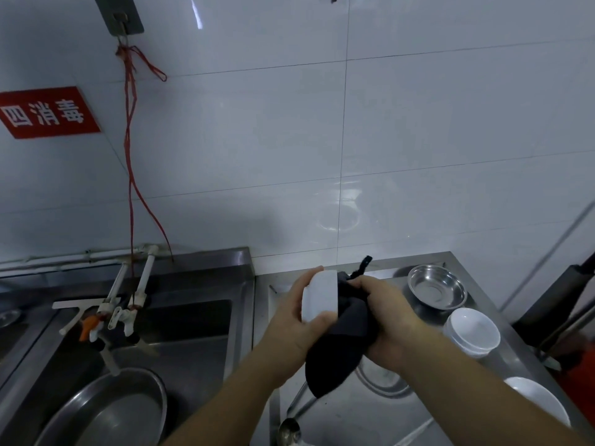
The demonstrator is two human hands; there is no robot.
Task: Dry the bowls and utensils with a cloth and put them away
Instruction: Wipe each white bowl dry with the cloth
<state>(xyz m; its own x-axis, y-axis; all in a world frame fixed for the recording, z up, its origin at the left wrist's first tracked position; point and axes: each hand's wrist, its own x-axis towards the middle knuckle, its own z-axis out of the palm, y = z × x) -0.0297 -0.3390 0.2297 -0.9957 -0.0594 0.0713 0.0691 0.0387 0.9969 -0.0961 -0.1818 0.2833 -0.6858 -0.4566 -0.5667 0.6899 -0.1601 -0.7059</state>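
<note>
White tiles (pixel 418 123) covered the wall behind a steel sink (pixel 180 320) on the left and a steel counter (pixel 370 413) on the right. A wide metal basin (pixel 109 410) sat in the sink under the taps (pixel 125 304). On the counter, along its right side, stood a small steel bowl (pixel 436 286), a stack of white bowls (pixel 472 331) nearer the camera, and another white bowl (pixel 537 400) nearer still; a spoon (pixel 289 429) lay at the bottom edge, only partly in view.

Above the counter the left hand (pixel 299 323) held a white bowl (pixel 319 299) tipped on its side — thumb on the near wall, fingertips over the far rim, its mouth turned toward the right. The right hand (pixel 383 317) gripped a dark cloth (pixel 341 342), bunched and pressed into the bowl's mouth, with the loose end hanging below both hands.

The bowl looked hard, glossy and probably still wet, so it would likely be slippery and would chip or break if dropped on steel. Clasping it across the rim and wall seemed the surest hold. The cloth, soft and limp, should mould to the inside curve; it needed only a loose fistful.
</note>
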